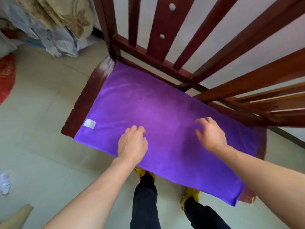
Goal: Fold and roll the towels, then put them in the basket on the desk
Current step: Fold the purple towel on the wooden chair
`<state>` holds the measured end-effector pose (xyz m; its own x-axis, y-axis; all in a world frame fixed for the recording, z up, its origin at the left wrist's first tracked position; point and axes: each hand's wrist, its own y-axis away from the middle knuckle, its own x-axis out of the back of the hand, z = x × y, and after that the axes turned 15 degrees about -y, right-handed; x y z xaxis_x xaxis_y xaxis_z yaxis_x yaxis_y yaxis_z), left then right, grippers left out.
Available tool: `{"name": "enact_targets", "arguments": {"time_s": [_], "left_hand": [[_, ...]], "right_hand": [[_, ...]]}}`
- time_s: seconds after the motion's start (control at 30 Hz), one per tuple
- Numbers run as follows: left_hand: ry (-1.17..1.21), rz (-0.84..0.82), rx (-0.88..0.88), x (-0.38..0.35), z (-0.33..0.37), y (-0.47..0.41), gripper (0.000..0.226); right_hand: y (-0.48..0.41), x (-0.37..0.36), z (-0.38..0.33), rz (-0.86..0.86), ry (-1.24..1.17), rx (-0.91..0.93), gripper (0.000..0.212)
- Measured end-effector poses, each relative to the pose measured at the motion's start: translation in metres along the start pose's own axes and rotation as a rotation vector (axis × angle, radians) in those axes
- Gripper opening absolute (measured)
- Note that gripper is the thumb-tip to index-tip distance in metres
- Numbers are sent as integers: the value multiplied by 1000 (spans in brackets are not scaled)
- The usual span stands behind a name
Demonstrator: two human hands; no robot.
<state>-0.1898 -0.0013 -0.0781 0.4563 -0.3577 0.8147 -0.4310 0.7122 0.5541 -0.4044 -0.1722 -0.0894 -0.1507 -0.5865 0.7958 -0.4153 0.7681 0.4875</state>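
A purple towel (158, 103) lies spread flat over the seat of a dark red wooden chair (82, 103). A small white label (90, 123) shows at its left near corner. My left hand (132, 142) rests palm down on the towel near its front edge, fingers loosely bent. My right hand (210, 134) hovers or rests on the towel to the right, fingers spread and relaxed. Neither hand holds anything. No basket is in view.
The chair's slatted back (165, 30) rises behind the towel. A pile of patterned cloth and bags (49, 27) sits on the floor at the upper left, a red object (6, 76) at the left edge. My legs and yellow shoes (145, 172) stand below the seat.
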Motion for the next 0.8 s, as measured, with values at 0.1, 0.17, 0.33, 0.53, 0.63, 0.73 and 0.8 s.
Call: {"name": "enact_targets", "arguments": {"time_s": [0.1,0.17,0.33,0.53,0.63,0.73,0.8], "left_hand": [[17,-73,-63,-19,57,20,24],[6,-132,-95,-39,101,39,23],[48,-296,-36,-106,191,83,16],[693,-445,673,-197,260,124,32],[1135,-443,968,-226,283,134,39],[1414,-539,959,-249,301,135,42],[1519,-636,904,-257,316,134,28]], "right_hand": [[27,23,69,39,-28,-216,31],[39,42,116,106,-77,-351,29],[35,64,216,186,-263,-412,27],[18,78,271,167,-343,-390,38],[6,80,281,99,-417,-365,46],[-12,74,300,114,-497,-385,58],[-25,68,317,131,-510,-416,60]]}}
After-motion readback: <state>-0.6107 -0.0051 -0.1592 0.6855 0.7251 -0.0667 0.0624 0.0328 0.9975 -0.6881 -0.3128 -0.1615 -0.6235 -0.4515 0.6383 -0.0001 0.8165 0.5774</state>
